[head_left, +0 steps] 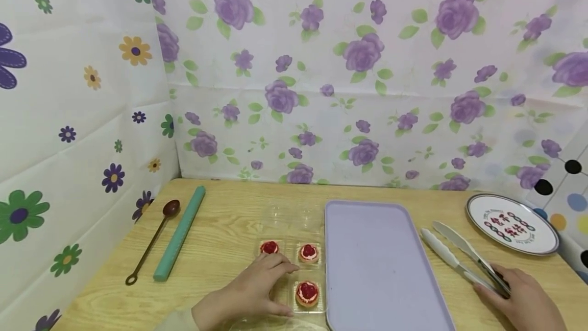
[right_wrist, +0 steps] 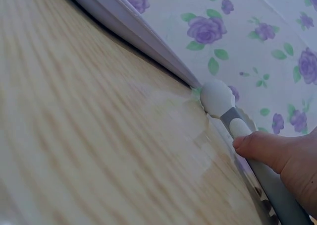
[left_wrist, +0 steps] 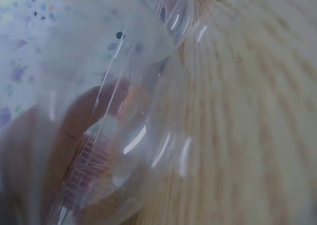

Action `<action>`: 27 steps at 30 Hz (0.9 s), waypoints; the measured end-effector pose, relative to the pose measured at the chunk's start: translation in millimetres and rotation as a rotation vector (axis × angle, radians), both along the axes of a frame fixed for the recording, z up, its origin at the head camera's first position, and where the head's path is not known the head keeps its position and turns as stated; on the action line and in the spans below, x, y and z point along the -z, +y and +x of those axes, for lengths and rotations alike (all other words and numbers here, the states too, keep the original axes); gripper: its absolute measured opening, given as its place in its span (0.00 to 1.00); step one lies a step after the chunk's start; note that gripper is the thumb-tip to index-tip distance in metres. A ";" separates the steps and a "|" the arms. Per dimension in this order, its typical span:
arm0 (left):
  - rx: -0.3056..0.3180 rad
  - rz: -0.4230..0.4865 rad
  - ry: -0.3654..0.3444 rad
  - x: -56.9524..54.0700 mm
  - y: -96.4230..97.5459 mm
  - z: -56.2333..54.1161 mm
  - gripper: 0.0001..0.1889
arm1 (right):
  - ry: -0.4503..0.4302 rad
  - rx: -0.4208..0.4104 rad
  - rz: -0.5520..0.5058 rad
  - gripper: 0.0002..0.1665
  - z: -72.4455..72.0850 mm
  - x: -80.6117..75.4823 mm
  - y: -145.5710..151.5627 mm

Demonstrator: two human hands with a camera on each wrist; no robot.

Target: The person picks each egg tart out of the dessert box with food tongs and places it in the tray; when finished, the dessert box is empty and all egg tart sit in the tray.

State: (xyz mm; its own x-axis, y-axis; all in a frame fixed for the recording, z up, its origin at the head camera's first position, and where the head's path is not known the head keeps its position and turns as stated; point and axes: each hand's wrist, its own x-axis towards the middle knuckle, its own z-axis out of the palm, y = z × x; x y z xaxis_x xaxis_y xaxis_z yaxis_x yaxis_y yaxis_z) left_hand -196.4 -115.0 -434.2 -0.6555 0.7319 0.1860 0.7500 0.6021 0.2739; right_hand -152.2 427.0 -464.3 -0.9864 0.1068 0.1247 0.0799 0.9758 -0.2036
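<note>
My left hand (head_left: 259,282) reaches over a clear plastic pastry box (head_left: 317,306), its thumb and fingers bent about the front section. A red-topped tart (head_left: 307,293) sits in that box, right beside my fingertips. Behind it, two more tarts show, the right one (head_left: 308,253) and the left one (head_left: 269,247), the latter partly covered by my fingers. Through the clear lid (left_wrist: 148,150) in the left wrist view, my bent fingers appear blurred. At the right, my right hand (head_left: 523,295) grips food tongs (head_left: 464,254) by the handles, their pale tips apart and pointing away.
A lilac tray (head_left: 381,264) lies between the hands. Clear open lids (head_left: 294,214) stand behind the tarts. To the left are a dark long-handled spoon (head_left: 153,239) and a teal stick-shaped thing (head_left: 180,234). A patterned plate (head_left: 512,223) sits at the far right, near the cloth-covered wall.
</note>
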 end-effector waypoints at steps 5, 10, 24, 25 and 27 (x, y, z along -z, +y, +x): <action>-0.003 0.013 -0.014 -1.0 -1.7 1.4 0.40 | 0.022 0.028 -0.013 0.54 -0.2 -2.0 -4.3; -0.012 0.017 -0.026 -3.1 -2.4 0.6 0.40 | 0.034 0.040 -0.014 0.54 -1.1 -4.4 -6.3; 0.006 0.024 0.020 1.7 -0.7 1.4 0.39 | 0.027 0.051 -0.011 0.52 6.8 -6.4 -9.7; 0.009 0.025 0.026 1.7 -0.9 1.3 0.39 | 0.020 0.053 -0.010 0.52 7.1 -7.1 -9.8; 0.015 0.023 0.036 1.7 -0.8 1.2 0.40 | 0.022 0.060 -0.002 0.52 7.9 -8.9 -9.9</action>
State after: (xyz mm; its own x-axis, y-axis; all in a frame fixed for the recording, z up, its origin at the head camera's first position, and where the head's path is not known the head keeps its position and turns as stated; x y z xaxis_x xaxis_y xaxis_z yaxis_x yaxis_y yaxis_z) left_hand -195.2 -115.8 -435.9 -0.6369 0.7372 0.2256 0.7686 0.5844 0.2603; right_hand -144.3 417.1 -455.4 -0.9752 0.1663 0.1462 0.1340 0.9689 -0.2081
